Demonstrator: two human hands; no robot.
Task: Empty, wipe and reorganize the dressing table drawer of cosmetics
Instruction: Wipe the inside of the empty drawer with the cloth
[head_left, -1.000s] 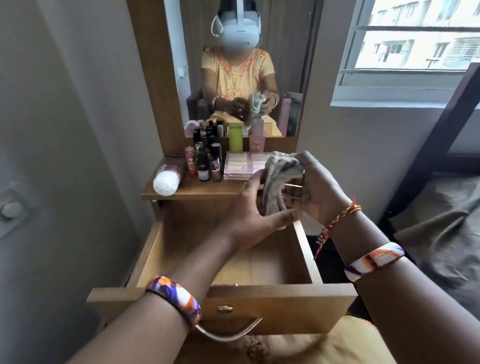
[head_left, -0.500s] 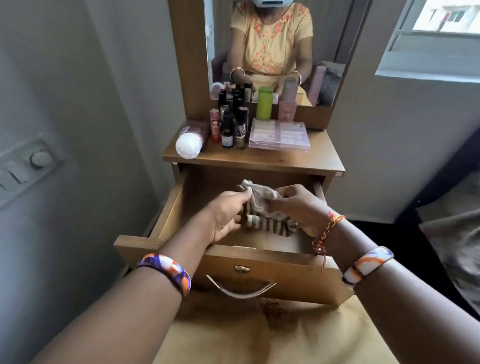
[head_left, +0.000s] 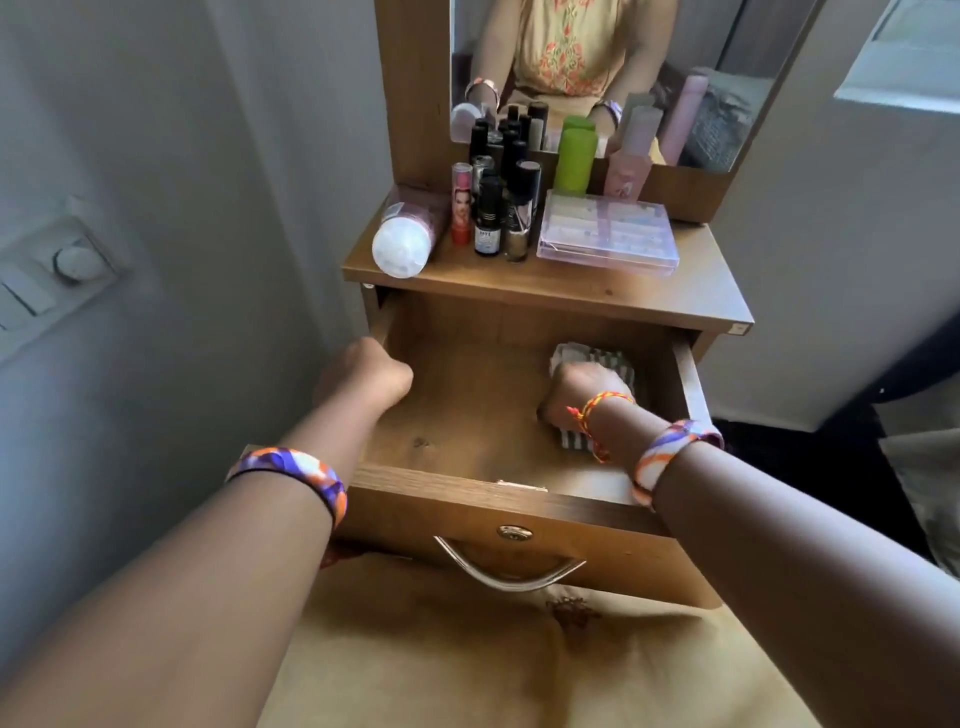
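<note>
The wooden drawer (head_left: 467, 483) is pulled out and holds only a striped grey-and-white cloth (head_left: 602, 359) on its floor at the right. My right hand (head_left: 582, 387) presses down on that cloth, fingers closed over it. My left hand (head_left: 363, 371) grips the drawer's left side wall. On the dressing table top (head_left: 613, 291) stand several dark cosmetic bottles (head_left: 501, 208), a red tube (head_left: 461, 200), a green bottle (head_left: 574, 158), a pink bottle (head_left: 626, 174), a flat clear pink case (head_left: 608, 236) and a white-capped container (head_left: 402, 239) lying on its side.
A mirror (head_left: 597, 62) rises behind the table top. A grey wall with a switch panel (head_left: 52, 275) runs close along the left. The drawer's metal handle (head_left: 509, 571) hangs above my lap. A window sill (head_left: 904, 78) shows at upper right, bedding (head_left: 924, 467) at the right.
Both hands held the cloth above the drawer; now the right hand has pushed it down onto the drawer floor at the right, and the left hand has let go and moved to the left wall.
</note>
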